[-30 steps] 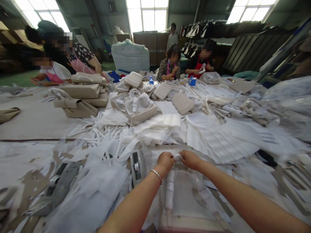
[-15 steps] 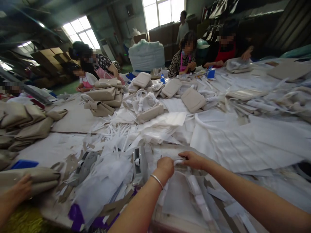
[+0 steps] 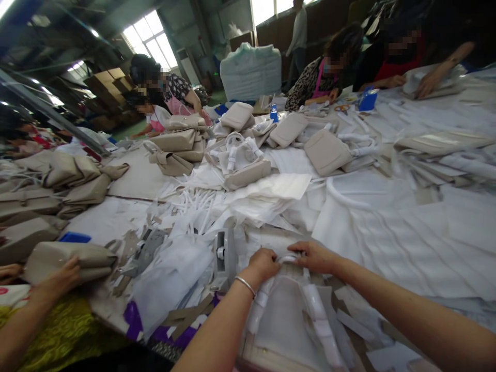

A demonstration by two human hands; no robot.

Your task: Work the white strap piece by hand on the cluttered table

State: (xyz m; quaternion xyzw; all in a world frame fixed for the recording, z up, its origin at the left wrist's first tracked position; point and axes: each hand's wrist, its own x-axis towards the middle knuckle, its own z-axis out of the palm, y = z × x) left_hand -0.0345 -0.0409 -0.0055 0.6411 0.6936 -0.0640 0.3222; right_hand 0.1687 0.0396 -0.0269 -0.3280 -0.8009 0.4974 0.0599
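My left hand (image 3: 264, 262) and my right hand (image 3: 314, 256) meet at the top of a white wrapped bag handle (image 3: 289, 258). Both are closed in a pinch on it, left from the left side, right from the right. The handle's two wrapped arms (image 3: 315, 310) run down towards me over a pale bag (image 3: 284, 325) lying flat under my forearms. A silver bangle sits on my left wrist. A grey tape dispenser (image 3: 223, 257) stands just left of my left hand.
White foam sheets (image 3: 387, 232) and paper strips (image 3: 194, 206) cover the table. Beige bags (image 3: 178, 144) are stacked at the back left and left edge. A neighbour's hand (image 3: 58, 281) holds a bag (image 3: 70, 258) at the left. Several people work across the table.
The view has swung left and down, bringing the neighbour's hand and bags into sight. My hands stay pinched on the handle, which now stands more arched above the bag.
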